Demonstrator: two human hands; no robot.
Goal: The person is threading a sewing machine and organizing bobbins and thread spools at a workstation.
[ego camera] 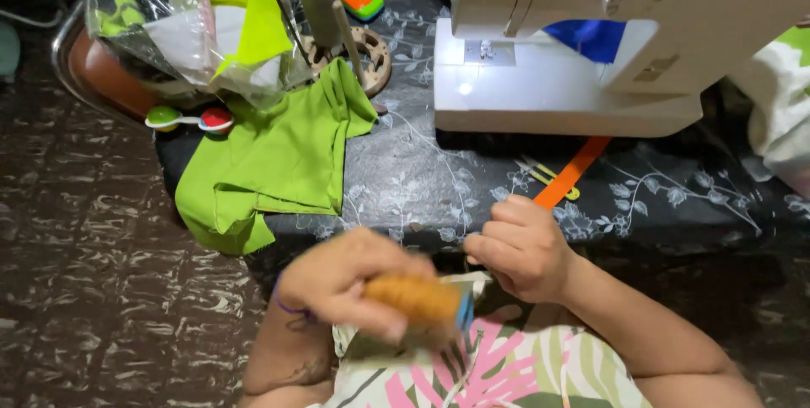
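- Orange thread spool [415, 300], blurred at lower centre, sits gripped in the left hand [342, 281].
- Right hand [523, 248] is fisted, seemingly pinching thread taut; the strand itself is invisible.
- Sewing machine [591, 45] waits upper right.

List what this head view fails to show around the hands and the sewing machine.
- Orange spool in the left hand: motion blur hides its detail.
- Right hand: fist closed; any thread pinched there is too thin to see.
- Sewing machine: top and right end cut off by the frame edge.
- Clear plastic bag: glare and folds hide its contents.
- Needle area: too small to tell.
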